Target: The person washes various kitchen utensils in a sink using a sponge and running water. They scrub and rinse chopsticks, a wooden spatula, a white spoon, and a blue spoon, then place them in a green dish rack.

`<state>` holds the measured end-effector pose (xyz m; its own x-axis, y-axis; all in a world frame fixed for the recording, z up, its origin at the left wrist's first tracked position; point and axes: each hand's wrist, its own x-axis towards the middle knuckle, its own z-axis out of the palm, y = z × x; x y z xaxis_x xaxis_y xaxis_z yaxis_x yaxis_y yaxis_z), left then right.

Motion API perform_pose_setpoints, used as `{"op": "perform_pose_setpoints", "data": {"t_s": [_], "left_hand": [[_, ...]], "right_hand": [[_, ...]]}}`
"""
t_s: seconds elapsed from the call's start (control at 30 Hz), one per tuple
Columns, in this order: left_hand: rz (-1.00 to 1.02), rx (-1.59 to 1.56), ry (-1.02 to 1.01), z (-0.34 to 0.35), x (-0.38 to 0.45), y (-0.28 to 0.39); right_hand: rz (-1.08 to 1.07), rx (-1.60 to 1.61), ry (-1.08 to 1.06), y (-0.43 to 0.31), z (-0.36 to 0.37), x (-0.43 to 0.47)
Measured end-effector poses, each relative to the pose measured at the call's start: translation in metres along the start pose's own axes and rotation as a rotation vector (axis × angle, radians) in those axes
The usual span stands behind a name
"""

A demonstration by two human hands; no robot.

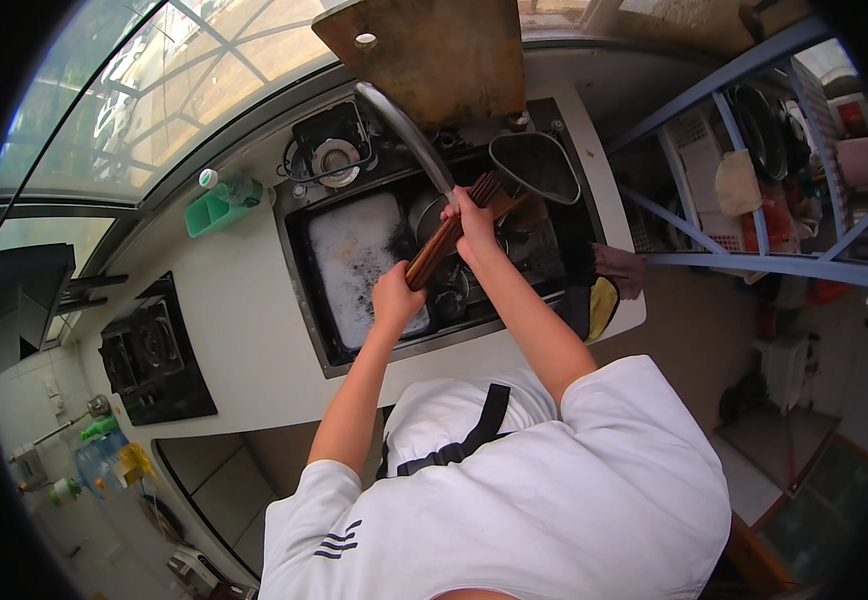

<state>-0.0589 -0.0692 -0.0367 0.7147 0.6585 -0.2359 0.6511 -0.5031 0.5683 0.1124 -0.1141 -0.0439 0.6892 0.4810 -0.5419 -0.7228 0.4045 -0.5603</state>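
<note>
A bundle of brown wooden chopsticks (pixel 441 246) slants over the middle of a dark sink (pixel 301 277). Its lower end is in my left hand (pixel 396 294), while my right hand (pixel 473 225) grips it farther up. Right above my right hand is the mouth of a curved metal faucet (pixel 411 139). Whether water is running, I cannot tell. Left of the bundle, white suds (pixel 351 255) fill a basin within the sink. Beneath my hands, partly hidden, lie a metal bowl (pixel 425 216) and other dishes.
A large wooden cutting board (pixel 434 67) stands behind the sink. Right of the faucet lies a rimmed strainer or lid (pixel 537 166). A bottle (pixel 242 189) sits in a green holder (pixel 208 216) on the white counter (pixel 246 300). Farther left is a gas stove (pixel 154 352); a blue rack (pixel 764 262) stands right.
</note>
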Motion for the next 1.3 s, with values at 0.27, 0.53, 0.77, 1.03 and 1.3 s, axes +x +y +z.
{"op": "perform_pose_setpoints", "data": {"t_s": [0.27, 0.53, 0.77, 1.03, 1.3], "left_hand": [[0.020, -0.170, 0.140, -0.004, -0.019, -0.039], [0.002, -0.131, 0.096, -0.008, -0.027, -0.040], [-0.017, -0.199, 0.153, 0.001, -0.034, -0.048], [-0.006, -0.307, 0.075, 0.007, -0.045, -0.071], [-0.024, -0.323, 0.045, 0.007, -0.048, -0.072]], "right_hand": [[0.369, 0.164, -0.250, -0.011, 0.008, -0.018], [0.428, 0.175, -0.356, 0.002, -0.007, -0.011], [0.498, 0.225, -0.399, -0.003, 0.001, -0.022], [0.548, 0.206, -0.461, -0.001, 0.008, -0.041], [0.515, 0.173, -0.489, 0.015, -0.007, -0.025]]}}
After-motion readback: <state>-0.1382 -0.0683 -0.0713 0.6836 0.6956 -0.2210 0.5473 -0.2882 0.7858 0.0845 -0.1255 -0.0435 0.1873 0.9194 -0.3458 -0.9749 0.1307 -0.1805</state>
